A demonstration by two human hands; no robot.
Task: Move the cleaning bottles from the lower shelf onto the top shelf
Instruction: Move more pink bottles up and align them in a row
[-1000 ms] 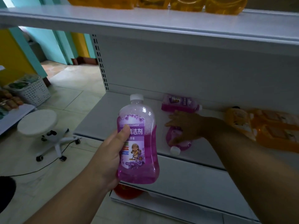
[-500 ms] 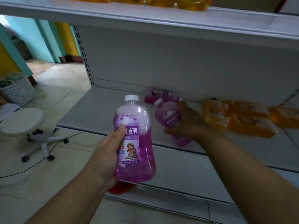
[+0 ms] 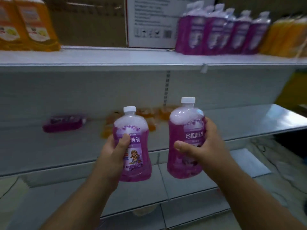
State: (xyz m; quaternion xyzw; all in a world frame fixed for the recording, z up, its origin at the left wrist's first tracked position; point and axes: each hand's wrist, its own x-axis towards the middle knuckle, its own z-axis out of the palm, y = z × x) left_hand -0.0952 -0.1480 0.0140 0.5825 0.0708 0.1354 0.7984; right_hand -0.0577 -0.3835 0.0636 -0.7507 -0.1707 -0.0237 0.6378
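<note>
My left hand (image 3: 114, 151) grips a purple cleaning bottle (image 3: 132, 146) with a white cap, held upright in front of the lower shelf (image 3: 249, 123). My right hand (image 3: 204, 146) grips a second purple bottle (image 3: 184, 130), also upright and slightly higher. One more purple bottle (image 3: 64, 122) lies on its side at the back left of the lower shelf. Several orange bottles (image 3: 149, 117) lie behind my hands, blurred. The top shelf (image 3: 116, 57) carries a row of standing purple bottles (image 3: 221, 34) on its right part.
Orange bottles (image 3: 28, 25) stand at the left of the top shelf and more orange bottles (image 3: 285, 37) at the far right. Cardboard boxes (image 3: 149, 22) fill the middle back. Bare shelf surface lies in front of the boxes. Further shelves (image 3: 182, 188) sit below.
My right hand has lifted the second purple bottle off the lower shelf and holds it upright. The view has tilted up and swung right, bringing the top shelf into sight.
</note>
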